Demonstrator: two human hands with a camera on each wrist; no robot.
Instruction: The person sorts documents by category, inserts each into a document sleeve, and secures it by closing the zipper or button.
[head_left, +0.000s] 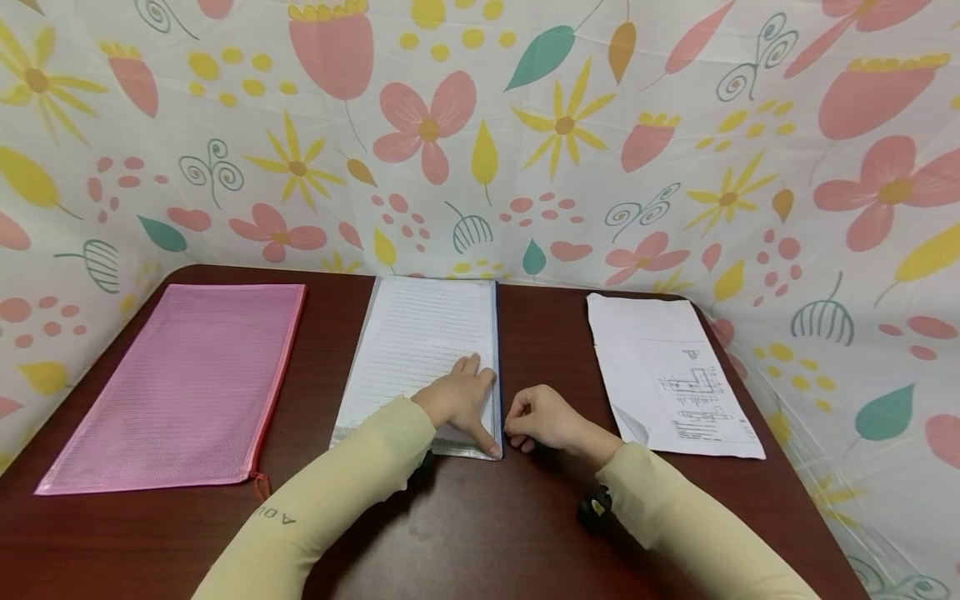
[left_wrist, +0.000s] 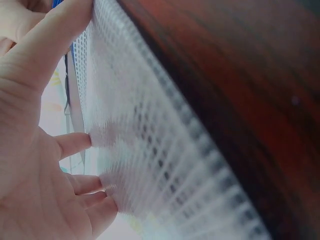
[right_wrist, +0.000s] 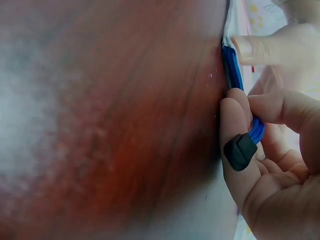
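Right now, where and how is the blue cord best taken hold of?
Probably just behind the black tip of the blue cord, pinched between fingers from the right of the clear pouch: the cord is thin, the tip is wider and could stop slipping, and the pouch's blue edge lies on that side, beside the right hand.

Blue-edged, grid-patterned pouch (head_left: 450, 448), white ruled paper (head_left: 427, 325), blue black-tipped cord (right_wrist: 257, 131), pink red-edged pouch (head_left: 187, 383), red-brown table (head_left: 457, 533).
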